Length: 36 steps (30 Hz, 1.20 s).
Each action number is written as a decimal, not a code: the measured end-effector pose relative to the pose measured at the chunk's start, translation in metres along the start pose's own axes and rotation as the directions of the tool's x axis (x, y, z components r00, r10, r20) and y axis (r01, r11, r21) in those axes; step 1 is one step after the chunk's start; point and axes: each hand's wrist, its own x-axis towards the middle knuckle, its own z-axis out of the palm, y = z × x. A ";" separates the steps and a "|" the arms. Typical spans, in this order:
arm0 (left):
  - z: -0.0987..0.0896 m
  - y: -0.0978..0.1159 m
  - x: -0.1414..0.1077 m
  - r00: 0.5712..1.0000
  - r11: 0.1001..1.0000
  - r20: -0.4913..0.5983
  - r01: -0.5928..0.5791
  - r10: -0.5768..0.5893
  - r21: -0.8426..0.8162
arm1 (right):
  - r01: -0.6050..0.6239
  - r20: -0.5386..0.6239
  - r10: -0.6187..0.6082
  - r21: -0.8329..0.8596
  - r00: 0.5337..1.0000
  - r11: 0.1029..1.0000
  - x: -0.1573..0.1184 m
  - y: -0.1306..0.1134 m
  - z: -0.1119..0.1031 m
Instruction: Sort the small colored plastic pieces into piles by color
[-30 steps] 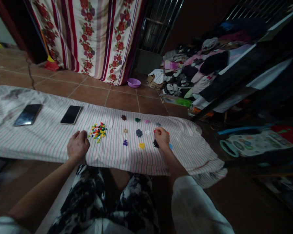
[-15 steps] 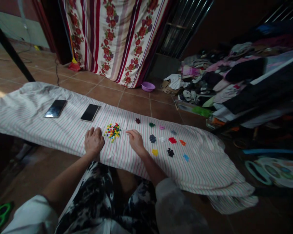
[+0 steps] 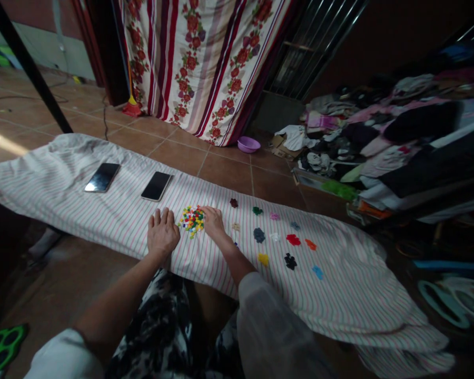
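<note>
A mixed heap of tiny coloured pieces (image 3: 191, 220), perhaps small beads or blocks, lies on a striped cloth (image 3: 126, 226). My left hand (image 3: 163, 232) rests palm down just left of it, fingers stretched out, holding nothing visible. At the heap's right edge, my right hand (image 3: 214, 223) touches the pieces with its fingers bent and drawn together; whatever is between the fingertips is hidden. Right of this hand lie small single-colour piles, among them brown pieces (image 3: 234, 202), beige pieces (image 3: 236, 227), dark grey pieces (image 3: 259, 235), red pieces (image 3: 293, 239), yellow pieces (image 3: 263, 259) and black pieces (image 3: 290, 261).
Two phones lie on the cloth to the left, a shiny one (image 3: 102, 177) and a dark one (image 3: 157, 186). Beyond the cloth are a purple bowl (image 3: 248, 144), a floral curtain (image 3: 209, 68) and a red broom (image 3: 131, 108). Clothes (image 3: 379, 126) are heaped at the right.
My right hand has moved left onto the heap's edge, uncovering the beige pile. My left hand stays beside the heap. The whole view has shifted slightly.
</note>
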 end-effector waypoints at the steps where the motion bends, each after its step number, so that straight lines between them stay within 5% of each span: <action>1: 0.000 0.000 0.000 1.000 1.000 -0.001 0.001 -0.001 0.000 | -0.006 -0.007 0.006 0.013 1.000 1.000 0.000 0.001 0.000; 11: 0.000 0.000 0.001 1.000 1.000 0.008 0.002 -0.002 0.005 | -0.149 -0.120 0.150 0.017 0.981 0.989 -0.006 -0.005 0.004; 20: -0.002 0.001 0.001 1.000 0.998 0.023 -0.006 0.004 0.065 | -0.232 -0.063 0.230 -0.031 0.971 0.972 0.003 -0.011 -0.001; 36: -0.007 0.005 0.002 0.999 0.999 0.034 0.012 -0.013 0.046 | -0.185 -0.003 0.185 -0.102 0.983 0.977 0.014 -0.002 -0.009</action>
